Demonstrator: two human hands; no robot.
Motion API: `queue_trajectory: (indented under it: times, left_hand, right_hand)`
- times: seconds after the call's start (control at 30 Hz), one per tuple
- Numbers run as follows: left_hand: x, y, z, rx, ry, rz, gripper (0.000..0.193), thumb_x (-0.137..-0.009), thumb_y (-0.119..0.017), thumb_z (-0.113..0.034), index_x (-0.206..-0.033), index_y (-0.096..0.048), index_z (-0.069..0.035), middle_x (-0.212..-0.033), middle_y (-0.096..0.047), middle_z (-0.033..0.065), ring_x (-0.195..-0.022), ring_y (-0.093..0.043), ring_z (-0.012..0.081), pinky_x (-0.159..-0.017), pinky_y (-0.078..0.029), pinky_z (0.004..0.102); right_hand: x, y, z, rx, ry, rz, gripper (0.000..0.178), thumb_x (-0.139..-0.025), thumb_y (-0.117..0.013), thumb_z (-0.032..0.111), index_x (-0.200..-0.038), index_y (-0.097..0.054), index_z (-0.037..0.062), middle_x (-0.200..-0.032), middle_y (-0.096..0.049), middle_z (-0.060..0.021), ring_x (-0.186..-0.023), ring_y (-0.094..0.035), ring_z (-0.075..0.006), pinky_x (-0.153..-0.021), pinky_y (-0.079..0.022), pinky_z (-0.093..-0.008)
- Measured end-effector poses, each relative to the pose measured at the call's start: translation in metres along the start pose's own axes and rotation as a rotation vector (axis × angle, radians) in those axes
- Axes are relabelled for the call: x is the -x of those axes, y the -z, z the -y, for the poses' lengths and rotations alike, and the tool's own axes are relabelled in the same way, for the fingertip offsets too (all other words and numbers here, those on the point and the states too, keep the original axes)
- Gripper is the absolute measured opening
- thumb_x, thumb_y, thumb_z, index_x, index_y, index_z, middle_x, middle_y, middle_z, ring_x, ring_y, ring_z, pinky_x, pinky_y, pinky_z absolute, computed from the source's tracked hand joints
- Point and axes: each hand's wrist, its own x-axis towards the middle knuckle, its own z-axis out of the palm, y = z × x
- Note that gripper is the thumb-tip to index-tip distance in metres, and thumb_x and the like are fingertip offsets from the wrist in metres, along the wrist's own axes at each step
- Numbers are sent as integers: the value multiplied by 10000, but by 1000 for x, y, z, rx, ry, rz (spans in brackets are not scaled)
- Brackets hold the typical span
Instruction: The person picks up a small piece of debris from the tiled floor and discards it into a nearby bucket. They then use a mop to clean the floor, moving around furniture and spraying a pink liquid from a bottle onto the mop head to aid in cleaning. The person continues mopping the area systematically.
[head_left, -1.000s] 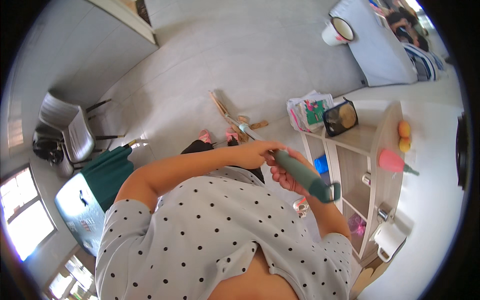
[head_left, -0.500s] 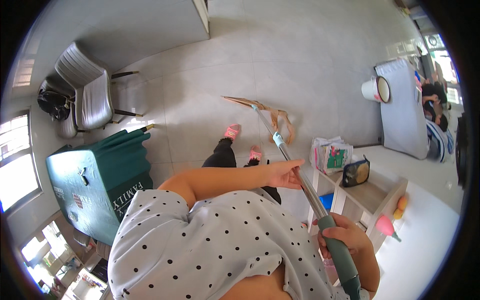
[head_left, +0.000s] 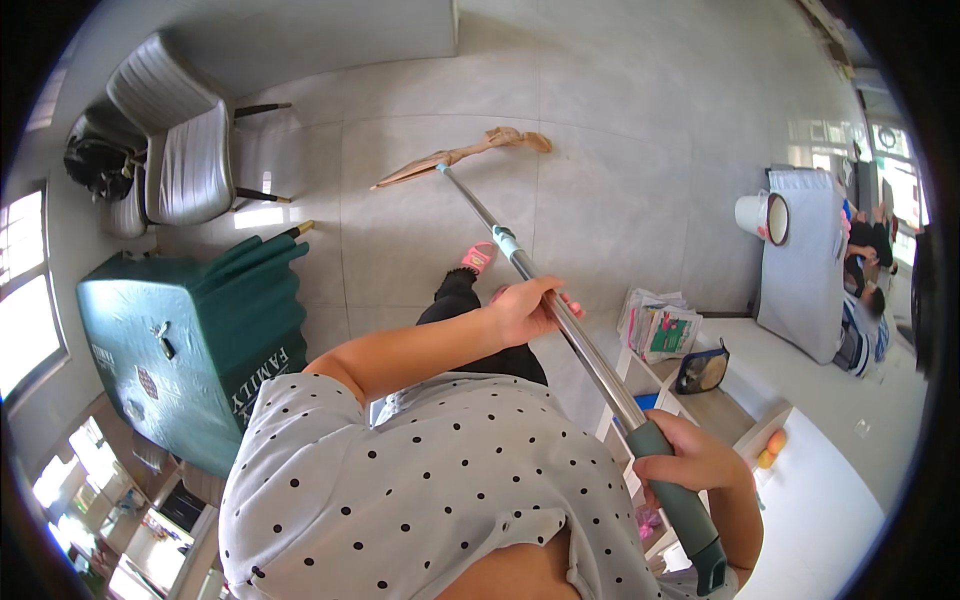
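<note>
A long-handled flat mop slants across the view, its metal pole running from lower right to upper left. My right hand is wrapped around the grey-green grip near the pole's top end. Farther down, my left hand holds the bare metal, thumb above and fingers partly hidden behind the pole. At the floor end, a tan cloth lies over the narrow mop head, and a loose, twisted length of it trails to the right on the tiles. One pink shoe shows beside the pole.
At left stand grey chairs and a table with a green cover. To the right are a shelf unit with papers and a pouch, and a white bucket by a cloth-covered table. A person is beyond.
The mop head has swung left and farther away, with the cloth's loose end now stretched out behind it. My left hand has moved left and up with the pole; both hands keep their hold.
</note>
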Motion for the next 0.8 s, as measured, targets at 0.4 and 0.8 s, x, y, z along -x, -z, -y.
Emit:
queue_trajectory:
  times: [0.4,0.8]
  left_hand:
    - [70,51,26,274,-134,99,135,-845,-434,-34,-725,-381,-4,-703,-437,92,-758,-539,246,-805,-481,362]
    - [93,112,34,365,-392,181,233,-863,-389,-71,-644,-434,-9,-638,-475,85,-814,-534,216,-775,-466,288]
  right_hand:
    - [3,-39,29,630,-114,51,336,-702,-646,222,-874,-455,7,-656,-558,-71,-582,-557,-138,-518,-443,-278]
    - [-35,-72,40,1081,45,74,340,-704,-617,265,-806,-415,11,-582,-540,-123,-523,-557,-225,-484,-426,-318]
